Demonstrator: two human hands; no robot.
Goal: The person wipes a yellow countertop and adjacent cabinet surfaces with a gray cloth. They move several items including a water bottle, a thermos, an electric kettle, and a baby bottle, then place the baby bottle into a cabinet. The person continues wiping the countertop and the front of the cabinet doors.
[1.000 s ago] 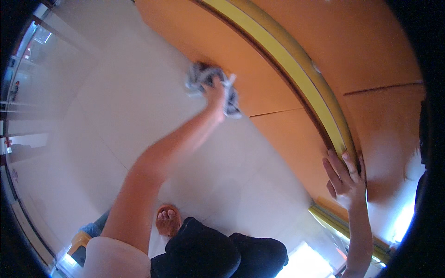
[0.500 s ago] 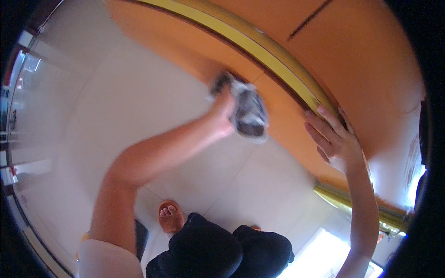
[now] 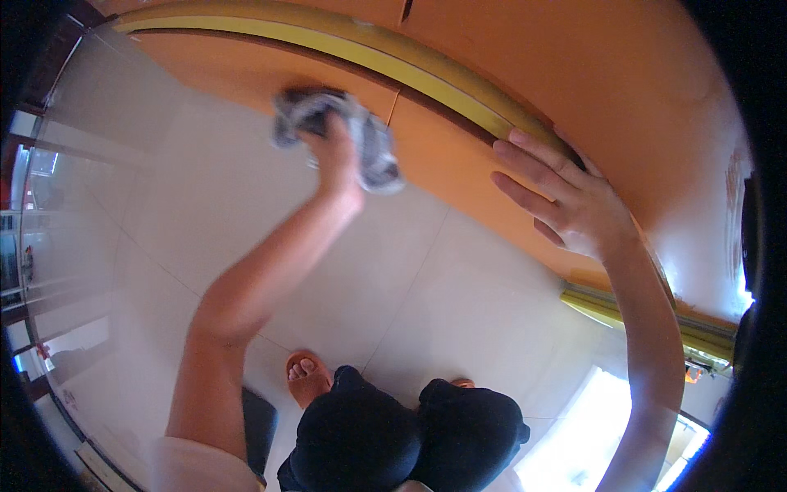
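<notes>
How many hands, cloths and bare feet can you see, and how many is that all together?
Hands: 2, the left hand and the right hand
Cloths: 1, a grey cloth in the left hand, against the orange cabinet front
Bare feet: 2, one foot plain, the other foot mostly hidden
Total: 5
</notes>
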